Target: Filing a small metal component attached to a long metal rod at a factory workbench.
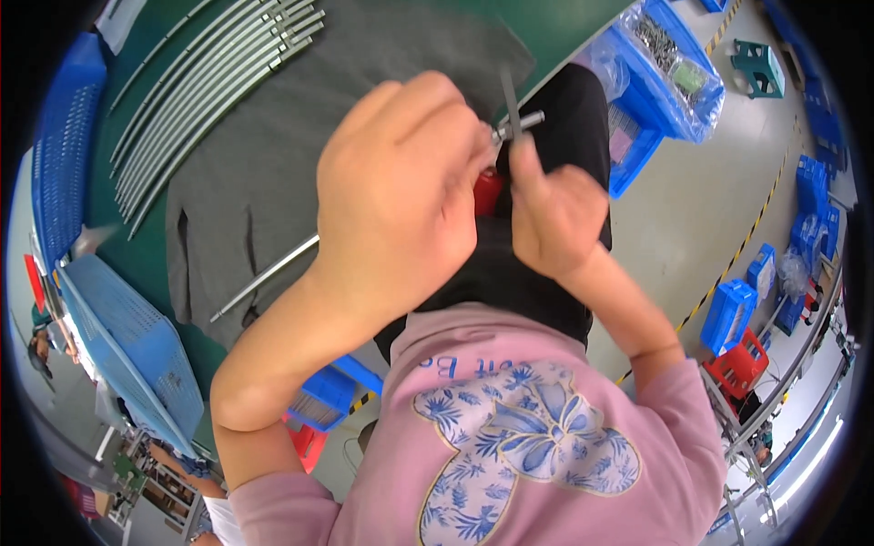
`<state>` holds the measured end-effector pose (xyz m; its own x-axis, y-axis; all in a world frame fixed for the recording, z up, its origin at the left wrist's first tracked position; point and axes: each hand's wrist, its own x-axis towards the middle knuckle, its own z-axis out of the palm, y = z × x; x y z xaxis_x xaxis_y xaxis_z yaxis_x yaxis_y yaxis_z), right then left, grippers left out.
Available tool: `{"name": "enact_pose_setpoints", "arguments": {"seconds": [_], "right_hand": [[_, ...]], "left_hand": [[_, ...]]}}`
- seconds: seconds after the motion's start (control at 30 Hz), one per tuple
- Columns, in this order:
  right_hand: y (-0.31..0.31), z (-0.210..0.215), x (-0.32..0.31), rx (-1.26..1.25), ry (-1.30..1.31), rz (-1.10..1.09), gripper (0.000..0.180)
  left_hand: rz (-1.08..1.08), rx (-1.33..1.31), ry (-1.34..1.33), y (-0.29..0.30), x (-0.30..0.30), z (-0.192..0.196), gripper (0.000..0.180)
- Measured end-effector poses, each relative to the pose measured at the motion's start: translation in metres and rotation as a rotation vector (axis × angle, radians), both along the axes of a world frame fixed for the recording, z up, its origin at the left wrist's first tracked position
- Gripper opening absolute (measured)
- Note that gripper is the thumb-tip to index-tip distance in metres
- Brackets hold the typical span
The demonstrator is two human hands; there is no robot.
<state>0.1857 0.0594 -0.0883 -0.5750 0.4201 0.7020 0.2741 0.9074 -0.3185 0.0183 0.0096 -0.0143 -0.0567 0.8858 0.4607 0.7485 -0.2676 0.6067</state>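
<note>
My left hand (401, 182) is closed around a thin silver metal rod (266, 277). One end of the rod slants down over the grey cloth, and a short bright end sticks out past my fingers toward the right hand. My right hand (560, 214) grips a narrow, flat grey file (510, 98), its thumb pressed along it. The file stands across the rod's right end; blur hides whether they touch. Behind the hands, a small red object (488, 192) shows near my lap, its kind unclear. Several similar silver rods (205, 91) lie side by side at the upper left.
A grey cloth (273, 164) covers part of the green table (569, 32). Blue baskets (137, 341) stand along the left edge. At the upper right, a blue bin (706, 123) lined with plastic holds small metal parts. Farther right are a green stool (757, 70) and a red stool (739, 364).
</note>
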Motion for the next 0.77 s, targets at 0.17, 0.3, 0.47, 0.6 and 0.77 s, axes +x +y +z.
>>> {"name": "enact_pose_setpoints", "arguments": {"seconds": [0.17, 0.3, 0.47, 0.6, 0.77], "right_hand": [[-0.007, 0.019, 0.034, -0.183, 0.081, 0.02, 0.056], [-0.012, 0.023, 0.034, -0.323, 0.076, -0.041, 0.054], [-0.003, 0.027, 0.012, -0.298, 0.079, -0.003, 0.052], [0.0, 0.021, 0.003, -0.309, 0.152, -0.073, 0.05], [-0.003, 0.024, 0.005, -0.375, 0.088, -0.072, 0.052]], "left_hand": [[0.032, -0.031, -0.055, -0.006, 0.001, -0.001, 0.017], [0.014, -0.042, -0.016, -0.005, 0.0, 0.002, 0.016], [0.011, -0.058, -0.008, -0.005, -0.003, 0.003, 0.013], [0.004, -0.082, -0.01, -0.004, -0.004, 0.004, 0.012], [0.005, -0.073, 0.009, -0.007, -0.005, 0.009, 0.013]]}}
